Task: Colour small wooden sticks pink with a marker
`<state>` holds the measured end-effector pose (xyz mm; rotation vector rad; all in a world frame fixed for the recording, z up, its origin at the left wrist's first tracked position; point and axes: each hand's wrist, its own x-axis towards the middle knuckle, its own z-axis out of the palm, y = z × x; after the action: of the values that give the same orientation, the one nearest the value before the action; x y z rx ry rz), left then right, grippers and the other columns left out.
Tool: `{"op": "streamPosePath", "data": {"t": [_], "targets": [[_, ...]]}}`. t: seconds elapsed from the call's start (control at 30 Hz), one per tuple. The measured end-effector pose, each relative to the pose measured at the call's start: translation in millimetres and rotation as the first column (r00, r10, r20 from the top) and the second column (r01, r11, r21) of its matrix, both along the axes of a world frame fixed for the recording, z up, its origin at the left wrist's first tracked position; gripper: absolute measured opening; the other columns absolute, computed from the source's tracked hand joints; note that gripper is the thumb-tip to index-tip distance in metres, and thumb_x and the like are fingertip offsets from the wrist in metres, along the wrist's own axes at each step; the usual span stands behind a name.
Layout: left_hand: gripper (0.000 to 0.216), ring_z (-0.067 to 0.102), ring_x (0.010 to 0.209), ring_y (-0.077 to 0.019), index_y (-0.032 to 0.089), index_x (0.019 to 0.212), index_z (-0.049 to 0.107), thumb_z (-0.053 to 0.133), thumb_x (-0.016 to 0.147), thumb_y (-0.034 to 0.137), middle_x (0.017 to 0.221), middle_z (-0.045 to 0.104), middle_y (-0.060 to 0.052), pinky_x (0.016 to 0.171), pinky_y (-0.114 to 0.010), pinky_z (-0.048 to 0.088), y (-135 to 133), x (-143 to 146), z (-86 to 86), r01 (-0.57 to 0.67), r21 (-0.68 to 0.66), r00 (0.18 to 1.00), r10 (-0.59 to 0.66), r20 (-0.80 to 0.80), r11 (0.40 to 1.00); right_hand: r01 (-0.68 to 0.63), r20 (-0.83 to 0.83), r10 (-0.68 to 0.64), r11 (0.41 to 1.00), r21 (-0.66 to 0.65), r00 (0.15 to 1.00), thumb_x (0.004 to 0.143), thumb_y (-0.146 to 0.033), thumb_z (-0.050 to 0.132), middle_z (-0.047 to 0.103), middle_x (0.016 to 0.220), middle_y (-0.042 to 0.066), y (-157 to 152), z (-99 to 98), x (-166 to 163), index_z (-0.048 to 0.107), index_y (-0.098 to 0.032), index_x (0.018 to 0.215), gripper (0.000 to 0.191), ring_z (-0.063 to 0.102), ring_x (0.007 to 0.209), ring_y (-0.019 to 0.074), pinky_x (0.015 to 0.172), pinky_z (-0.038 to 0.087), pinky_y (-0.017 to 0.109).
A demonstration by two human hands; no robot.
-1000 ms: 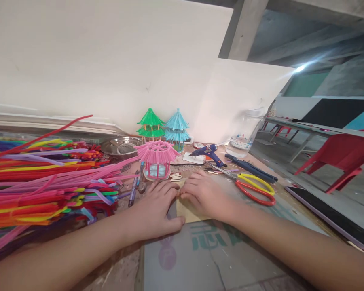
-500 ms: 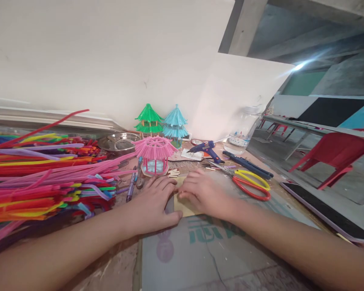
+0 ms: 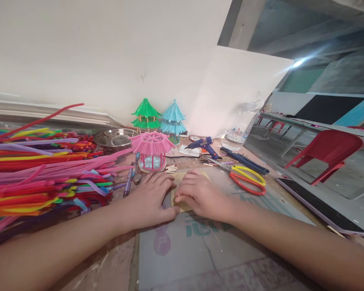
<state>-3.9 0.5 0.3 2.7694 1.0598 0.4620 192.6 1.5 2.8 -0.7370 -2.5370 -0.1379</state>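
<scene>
My left hand (image 3: 151,198) lies palm down with its fingers stretched out and its thumb at the left edge of a small yellow sheet of paper (image 3: 183,206). Curled over that sheet is my right hand (image 3: 202,194), its thumb and fingers drawn together. What its fingers hold, if anything, is hidden. The sheet rests on a grey printed board (image 3: 182,254). Just beyond my left hand stands a pink pipe-cleaner pavilion (image 3: 153,147) with an open ring at the top of its roof. Several short pale sticks (image 3: 171,168) lie beside it.
Bundles of coloured pipe cleaners (image 3: 48,173) fill the left side. Behind are a metal bowl (image 3: 115,138), a green pavilion (image 3: 145,113) and a blue pavilion (image 3: 173,117). To the right lie a glue gun (image 3: 204,146), scissors (image 3: 247,180), dark-handled pliers (image 3: 244,161) and a phone (image 3: 318,206).
The view has shifted slightly, so everything sits a little higher and to the left. Both hands stay by the yellow sheet, the right one's fingers a bit more curled.
</scene>
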Motion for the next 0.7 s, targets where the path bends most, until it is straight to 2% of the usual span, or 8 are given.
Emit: {"op": "streamPosePath", "data": {"t": [0.1,0.17,0.23,0.33,0.4,0.5,0.6,0.7], "targets": [[0.040,0.042,0.127,-0.0323,0.018,0.112,0.055,0.061,0.077,0.036,0.127,0.056,-0.012,0.110,-0.052,0.031,0,0,0.0,-0.014,-0.005,1.000,0.014,0.004,1.000,0.079,-0.027,-0.080,0.996,-0.033,0.996,0.089,-0.016,0.054,0.067,0.071,0.005,8,0.1,3,0.064,-0.018,0.073,0.019,0.057,0.077,0.0195,0.080,0.037,0.037],[0.043,0.042,0.128,-0.0326,0.017,0.114,0.055,0.061,0.077,0.037,0.128,0.055,-0.013,0.109,-0.051,0.032,-1,0,-0.1,-0.025,-0.019,1.000,0.025,0.015,1.000,0.113,-0.151,-0.144,0.974,-0.196,0.978,0.088,-0.017,0.054,0.067,0.072,0.004,12,1.0,4,0.064,-0.018,0.072,0.019,0.057,0.076,0.0186,0.079,0.038,0.035],[0.045,0.043,0.127,-0.0326,0.016,0.116,0.054,0.062,0.076,0.036,0.128,0.054,-0.014,0.109,-0.051,0.033,-1,0,-0.6,-0.043,-0.028,0.998,0.044,0.040,0.999,0.080,-0.324,-0.242,0.894,-0.441,0.914,0.089,-0.025,0.054,0.064,0.069,0.002,12,2.4,4,0.061,-0.018,0.070,0.021,0.055,0.069,0.0160,0.070,0.040,0.030],[0.045,0.045,0.125,-0.0324,0.016,0.115,0.055,0.064,0.076,0.036,0.128,0.054,-0.014,0.107,-0.051,0.035,-2,-1,-1.8,-0.037,-0.006,0.993,0.037,0.108,0.999,-0.089,-0.484,-0.392,0.699,-0.709,0.782,0.087,-0.046,0.055,0.053,0.060,-0.003,7,3.9,3,0.054,-0.019,0.067,0.034,0.044,0.054,0.0115,0.055,0.033,0.025],[0.032,0.048,0.120,-0.0299,0.018,0.109,0.057,0.061,0.081,0.034,0.124,0.057,-0.012,0.104,-0.048,0.038,-1,-1,-1.9,0.003,0.038,0.984,-0.010,0.180,0.999,-0.222,-0.550,-0.422,0.611,-0.760,0.721,0.081,-0.056,0.060,0.049,0.057,-0.004,4,3.4,1,0.053,-0.019,0.065,0.041,0.038,0.051,0.0100,0.052,0.028,0.025],[0.015,0.054,0.108,-0.0235,0.021,0.098,0.061,0.049,0.092,0.028,0.111,0.061,-0.007,0.096,-0.042,0.042,0,-1,-0.2,0.049,0.121,0.943,-0.086,0.321,0.991,-0.377,-0.631,-0.426,0.541,-0.752,0.648,0.075,-0.060,0.066,0.049,0.058,-0.004,2,1.0,-1,0.058,-0.018,0.068,0.043,0.037,0.053,0.0099,0.054,0.026,0.025],[0.018,0.055,0.102,-0.0208,0.021,0.095,0.063,0.045,0.096,0.024,0.103,0.062,-0.006,0.092,-0.039,0.043,0,0,1.9,0.042,0.184,0.900,-0.117,0.419,0.982,-0.452,-0.656,-0.425,0.489,-0.746,0.624,0.073,-0.058,0.070,0.050,0.058,-0.004,2,-0.8,-3,0.063,-0.017,0.073,0.042,0.039,0.055,0.0103,0.056,0.026,0.026],[0.017,0.056,0.099,-0.0204,0.022,0.093,0.064,0.047,0.095,0.024,0.101,0.062,-0.005,0.090,-0.038,0.044,-1,0,2.4,0.041,0.195,0.890,-0.124,0.440,0.980,-0.465,-0.658,-0.421,0.476,-0.746,0.624,0.071,-0.057,0.072,0.051,0.058,-0.004,2,-1.0,-3,0.066,-0.017,0.076,0.041,0.040,0.056,0.0105,0.058,0.026,0.026]]}}
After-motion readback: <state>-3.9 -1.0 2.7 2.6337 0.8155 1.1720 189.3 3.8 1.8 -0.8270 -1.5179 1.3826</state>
